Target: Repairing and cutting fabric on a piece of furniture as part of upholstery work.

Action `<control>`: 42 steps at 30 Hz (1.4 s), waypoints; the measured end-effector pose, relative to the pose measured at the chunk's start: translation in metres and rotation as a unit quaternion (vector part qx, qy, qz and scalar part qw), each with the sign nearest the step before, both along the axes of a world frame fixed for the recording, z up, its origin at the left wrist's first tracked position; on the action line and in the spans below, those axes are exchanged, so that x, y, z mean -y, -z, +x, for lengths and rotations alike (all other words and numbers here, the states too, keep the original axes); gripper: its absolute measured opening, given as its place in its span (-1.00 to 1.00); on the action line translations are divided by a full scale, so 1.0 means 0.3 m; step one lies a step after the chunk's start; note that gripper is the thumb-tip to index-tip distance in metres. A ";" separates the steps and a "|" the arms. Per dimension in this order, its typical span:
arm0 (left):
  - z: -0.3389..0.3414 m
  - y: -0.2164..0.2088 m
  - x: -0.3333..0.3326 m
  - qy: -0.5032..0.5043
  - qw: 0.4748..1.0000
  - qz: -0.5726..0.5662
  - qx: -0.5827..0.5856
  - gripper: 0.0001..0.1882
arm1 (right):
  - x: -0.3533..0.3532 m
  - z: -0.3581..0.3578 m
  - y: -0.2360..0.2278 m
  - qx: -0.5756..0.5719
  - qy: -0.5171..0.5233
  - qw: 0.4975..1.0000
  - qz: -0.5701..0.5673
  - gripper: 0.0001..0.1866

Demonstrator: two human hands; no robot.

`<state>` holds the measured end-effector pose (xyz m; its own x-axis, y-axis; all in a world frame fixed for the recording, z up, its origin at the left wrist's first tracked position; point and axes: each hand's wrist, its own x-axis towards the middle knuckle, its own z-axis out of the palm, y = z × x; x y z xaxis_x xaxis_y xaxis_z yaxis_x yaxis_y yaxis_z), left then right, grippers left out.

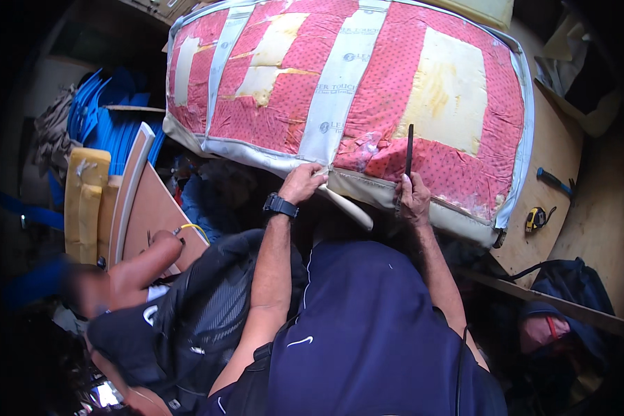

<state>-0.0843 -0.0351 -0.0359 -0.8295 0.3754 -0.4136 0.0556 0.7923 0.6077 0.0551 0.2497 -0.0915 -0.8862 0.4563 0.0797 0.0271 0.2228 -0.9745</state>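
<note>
A large upholstered cushion panel (374,104) lies in front of me, with red dotted fabric, pale strips and yellow foam patches. My left hand (301,184), wearing a dark watch, is closed in a pinch on the cushion's pale cover edge (360,186). From beside that grip, a loose cream strip (347,208) hangs down. My right hand (414,199) is closed around a long, thin, dark tool (410,149), whose far end points up over the red fabric. Its exact kind is unclear, and its lower part is partly hidden by my fingers.
A tape measure (536,219) and a blue-handled hammer (555,184) lie on the wooden table (527,253) at right. At lower left another person (180,312) works beside a curved board (152,201). Yellow foam blocks (87,201) and blue sheets (118,132) stand behind.
</note>
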 end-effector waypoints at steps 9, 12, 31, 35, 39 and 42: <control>-0.020 0.038 0.016 0.021 0.989 0.108 0.098 -0.65 | -0.001 -0.012 0.005 -0.001 0.000 1.000 0.016 -0.80; -0.034 0.041 0.021 0.029 0.988 0.106 0.110 -0.65 | 0.002 -0.017 -0.006 0.009 -0.004 1.000 -0.005 -0.80; -0.029 0.116 0.022 0.063 0.971 0.219 0.073 -0.66 | 0.069 -0.043 -0.016 0.047 0.109 0.987 0.107 -0.79; -0.074 0.116 0.042 0.116 0.954 0.252 0.109 -0.69 | 0.102 -0.047 -0.042 0.093 0.152 0.971 0.161 -0.76; -0.127 0.090 0.063 0.138 0.946 0.259 0.137 -0.70 | 0.243 -0.026 -0.144 0.101 0.191 0.947 0.236 -0.84; -0.158 0.125 0.060 0.170 0.938 0.275 0.128 -0.71 | 0.435 -0.023 -0.215 0.121 0.144 0.941 0.282 -0.87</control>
